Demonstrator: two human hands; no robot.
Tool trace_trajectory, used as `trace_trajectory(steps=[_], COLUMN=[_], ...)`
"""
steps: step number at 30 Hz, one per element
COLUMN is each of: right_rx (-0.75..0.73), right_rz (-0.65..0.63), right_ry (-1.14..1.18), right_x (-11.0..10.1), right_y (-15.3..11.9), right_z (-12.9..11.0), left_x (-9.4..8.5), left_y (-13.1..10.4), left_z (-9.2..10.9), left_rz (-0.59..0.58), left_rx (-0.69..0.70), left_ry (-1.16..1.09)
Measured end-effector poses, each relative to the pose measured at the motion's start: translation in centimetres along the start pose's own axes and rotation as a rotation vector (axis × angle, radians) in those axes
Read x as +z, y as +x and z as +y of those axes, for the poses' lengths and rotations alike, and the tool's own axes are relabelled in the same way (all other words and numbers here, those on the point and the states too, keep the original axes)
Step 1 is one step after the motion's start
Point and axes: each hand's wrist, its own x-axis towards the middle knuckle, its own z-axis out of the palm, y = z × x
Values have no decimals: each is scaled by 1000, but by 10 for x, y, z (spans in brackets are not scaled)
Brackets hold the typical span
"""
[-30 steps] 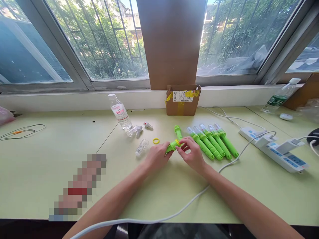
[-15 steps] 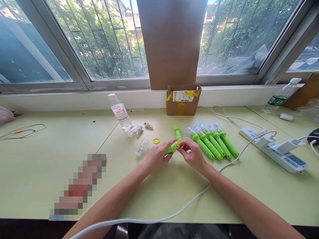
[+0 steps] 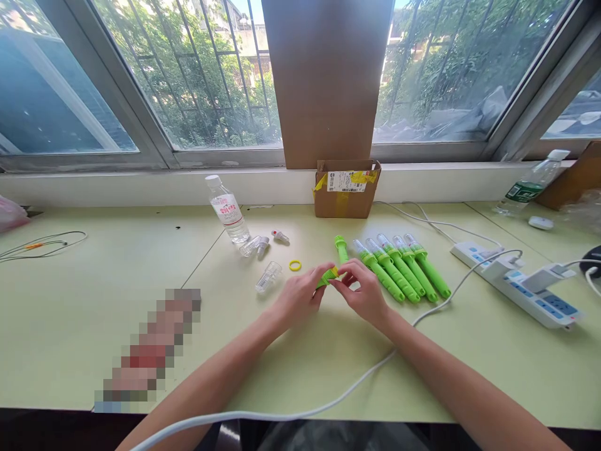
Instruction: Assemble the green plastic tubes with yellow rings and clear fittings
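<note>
My left hand [image 3: 297,295] is closed around a green plastic handle [image 3: 323,279], part of which its fingers hide. At the end of that handle, my right hand [image 3: 364,292] pinches a small yellow ring [image 3: 335,271] with thumb and fingertips. A second green handle [image 3: 341,248] lies just beyond my hands. To the left, a loose yellow ring [image 3: 295,269] rests flat beside a clear plastic cap [image 3: 268,277]. Small white-and-clear pieces, one with a red tip [image 3: 280,237], lie behind these.
Several green sticks with clear tops [image 3: 382,274] lie in a row on the right. Beyond them are a white power strip [image 3: 516,285] and cables. A water bottle [image 3: 228,213] and a cardboard box [image 3: 342,203] stand at the back. A white cable [image 3: 347,389] crosses in front of my arms.
Both hands stay nearly in place, with small finger movements at the yellow ring. The held green handle has turned slightly. The view has shifted a little.
</note>
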Motion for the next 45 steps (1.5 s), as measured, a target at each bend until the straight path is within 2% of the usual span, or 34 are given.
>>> trace_trajectory(steps=[5,14,19,22,31,37,45], right_rx=[-16,-104,-177,-190,-91,-39,-49], right_rz=[5,62,41,8,-58,-149,-13], right_ry=[-16,-58,-108,-101,-48,-86,-48], right_x=[-1,-2,-4,-3,1,6,6], right_y=[1,1,-1,-2,-5,-8,-5], right_z=[-4,-8,-4,-3,-1,3,-1], left_x=[1,8,7,7,6,5,10], left_y=[-1,-2,-2,-1,2,1,0], left_z=[0,-3,-5,-6,-8,-6,-3], left_rz=[21,183,236,217,135,51,43], left_rx=[13,43,42,38,2,-10,4], left_ry=[-23,-146,-162,-127,-28,6,27])
